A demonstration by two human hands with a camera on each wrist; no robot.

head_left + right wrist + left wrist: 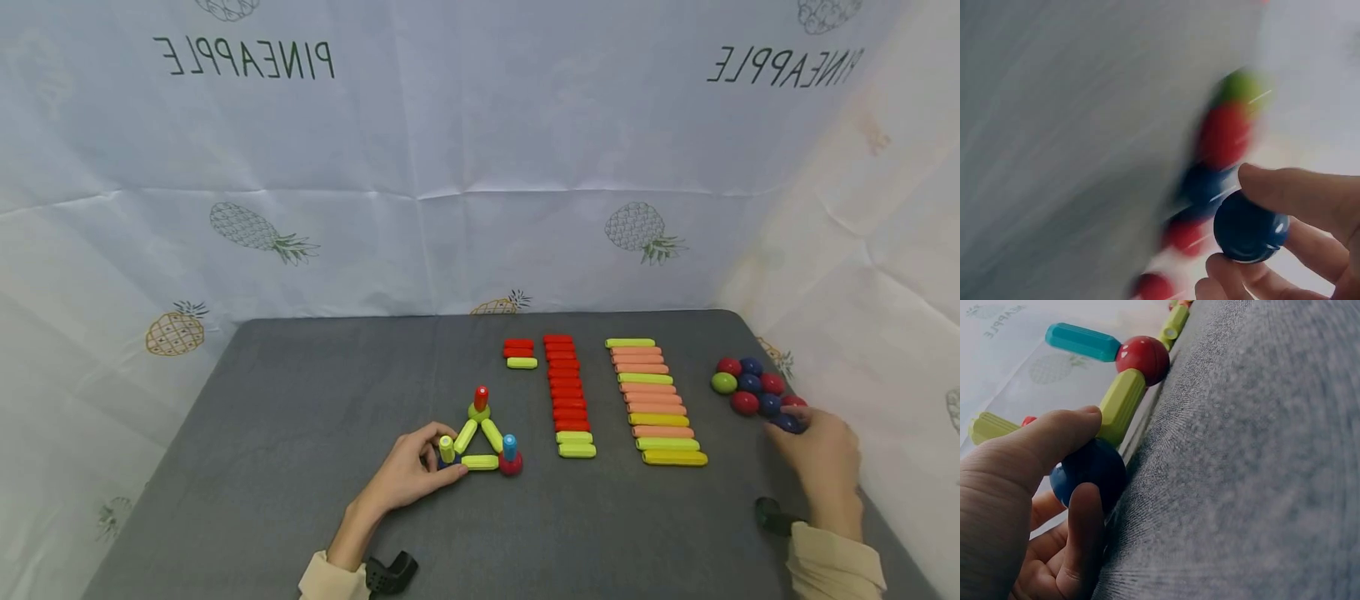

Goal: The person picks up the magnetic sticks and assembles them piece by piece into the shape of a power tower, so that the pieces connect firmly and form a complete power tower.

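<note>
My left hand holds the dark blue ball at the near left corner of a triangle built of balls and rods. Yellow-green rods form its sides, joining that ball to a red ball and a green ball. On the corners stand a red rod, a blue rod and a yellow-green rod. At the far right, my right hand pinches a loose blue ball between thumb and fingers, beside the ball cluster.
Right of the triangle lies a short stack of rods, then a column of red rods ending in yellow-green ones. Further right is a column of longer orange and yellow rods. A printed pineapple cloth hangs behind the grey table.
</note>
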